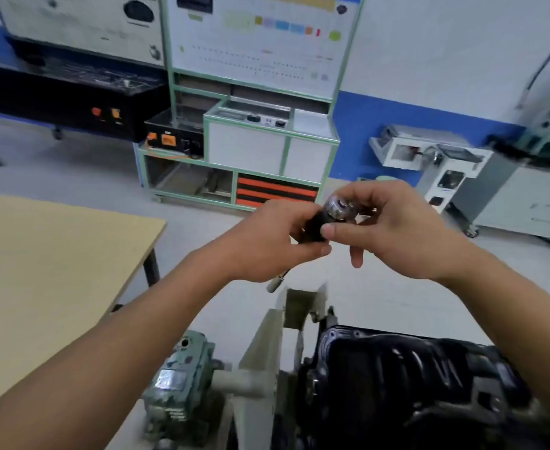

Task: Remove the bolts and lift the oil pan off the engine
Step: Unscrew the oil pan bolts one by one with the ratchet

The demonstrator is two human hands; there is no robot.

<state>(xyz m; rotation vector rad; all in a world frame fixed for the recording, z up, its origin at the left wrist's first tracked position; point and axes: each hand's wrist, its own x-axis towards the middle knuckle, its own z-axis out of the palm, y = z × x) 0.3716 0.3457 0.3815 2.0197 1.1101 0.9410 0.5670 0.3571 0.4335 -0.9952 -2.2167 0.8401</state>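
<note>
Tan flat board surface [56, 271] at left, nr front. Green-framed white display cabinet [267, 138] at back w/ orange-black striped drawer [277, 190] low down, black box w/ orange labels [173, 134] on its left shelf. White boxy machine [429, 154] at right, by blue wall band [397, 125].

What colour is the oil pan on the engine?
The oil pan is glossy black, seen best in the head view.

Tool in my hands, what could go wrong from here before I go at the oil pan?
1. The left hand and right hand both work the tool in mid-air over the floor; a slip would likely drop it.
2. A metal piece pokes out below the left hand; if it is loose, it may fall.
3. The oil pan lies nearer the body, below the forearms; a dropped part could strike it.
</note>
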